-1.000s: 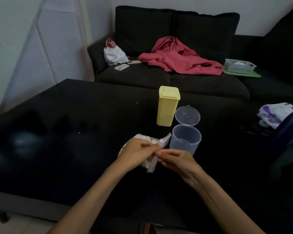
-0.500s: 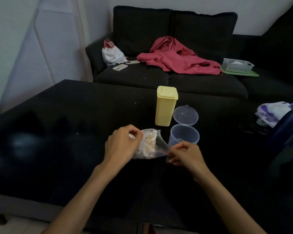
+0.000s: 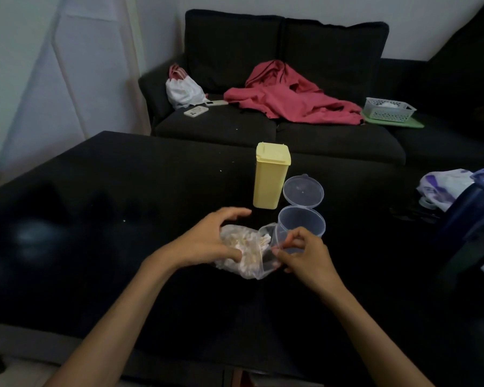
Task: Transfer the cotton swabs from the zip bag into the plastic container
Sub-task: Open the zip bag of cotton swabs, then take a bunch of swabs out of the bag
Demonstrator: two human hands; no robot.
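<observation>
both hands (image 3: 207, 241) hold zip bag (image 3: 243, 263) beside plastic container (image 3: 302, 222)

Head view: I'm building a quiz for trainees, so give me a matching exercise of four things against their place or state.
Things:
1. zip bag
2. plastic container
3. yellow box
4. red garment

Place or state:
A. lying on the sofa
B. lid hinged open
C. held between both hands
D. upright, lid closed

Pairs: 1-C, 2-B, 3-D, 4-A. The left hand and right hand grip the bag.
</observation>
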